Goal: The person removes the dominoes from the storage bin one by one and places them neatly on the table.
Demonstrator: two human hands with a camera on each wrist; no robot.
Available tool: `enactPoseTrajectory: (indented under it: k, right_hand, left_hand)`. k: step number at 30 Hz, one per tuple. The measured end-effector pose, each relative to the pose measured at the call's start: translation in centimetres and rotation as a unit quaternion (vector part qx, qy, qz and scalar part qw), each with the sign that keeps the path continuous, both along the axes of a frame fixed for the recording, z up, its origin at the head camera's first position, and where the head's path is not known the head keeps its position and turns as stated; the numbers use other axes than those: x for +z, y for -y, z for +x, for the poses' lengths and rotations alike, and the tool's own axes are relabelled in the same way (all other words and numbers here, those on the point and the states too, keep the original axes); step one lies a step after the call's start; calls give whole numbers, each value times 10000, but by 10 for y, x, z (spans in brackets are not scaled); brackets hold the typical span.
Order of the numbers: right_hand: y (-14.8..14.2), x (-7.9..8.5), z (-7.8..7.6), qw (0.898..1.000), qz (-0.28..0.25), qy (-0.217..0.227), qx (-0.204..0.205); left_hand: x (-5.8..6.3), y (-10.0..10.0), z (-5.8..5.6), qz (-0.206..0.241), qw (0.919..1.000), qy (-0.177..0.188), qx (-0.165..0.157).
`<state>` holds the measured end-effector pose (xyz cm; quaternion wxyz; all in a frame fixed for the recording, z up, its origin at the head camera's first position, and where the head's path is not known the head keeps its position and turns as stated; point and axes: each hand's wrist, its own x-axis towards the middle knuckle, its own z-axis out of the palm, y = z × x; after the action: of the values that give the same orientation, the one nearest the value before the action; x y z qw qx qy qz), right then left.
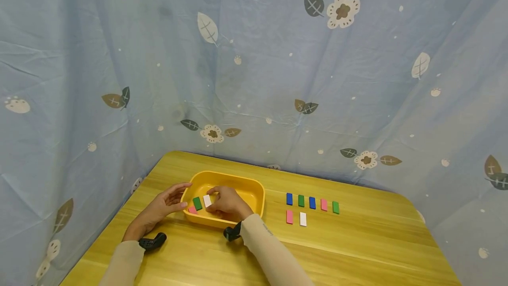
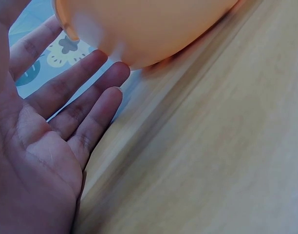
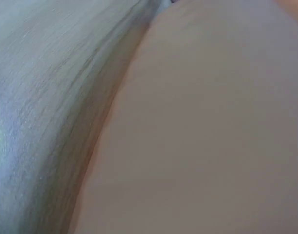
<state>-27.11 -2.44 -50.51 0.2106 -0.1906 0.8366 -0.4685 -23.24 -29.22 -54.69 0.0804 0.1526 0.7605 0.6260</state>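
Inside the yellow basin (image 1: 254,184), my right hand (image 1: 227,201) pinches a white domino-like block (image 1: 207,201) between thumb and fingers. Just left of it are a green block (image 1: 197,203) and a pink block (image 1: 192,210), the pink one partly hidden by the rim. My left hand (image 1: 162,206) is at the basin's left end, fingers spread and loosely bent, holding nothing. In the left wrist view its fingertips are close to the basin's outer wall (image 2: 149,29); contact is unclear. The basin's wall (image 3: 197,126) fills most of the right wrist view, which hides the fingers.
Right of the basin, several blocks form a row on the wooden table (image 1: 357,242), from a blue block (image 1: 289,199) to a green one (image 1: 335,207). In front of them lie a pink block (image 1: 289,217) and a white one (image 1: 303,219). A patterned curtain (image 1: 254,78) hangs behind.
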Motion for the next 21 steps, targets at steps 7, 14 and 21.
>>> enactPoseTrajectory:
  k: [7,14,21]
  right_hand:
    - [-3,-3,-2,9999,84,-142,0]
    - [-10,0,-3,9978,-22,-615,-252]
    - [-25,13,-1,9971,-203,-590,-436]
  left_hand:
    - [-1,-2,-1,81,9999,64,-27]
    - [0,-2,1,10,10000,-62,-65]
    - [0,0,2,-45,9998,-158,-79]
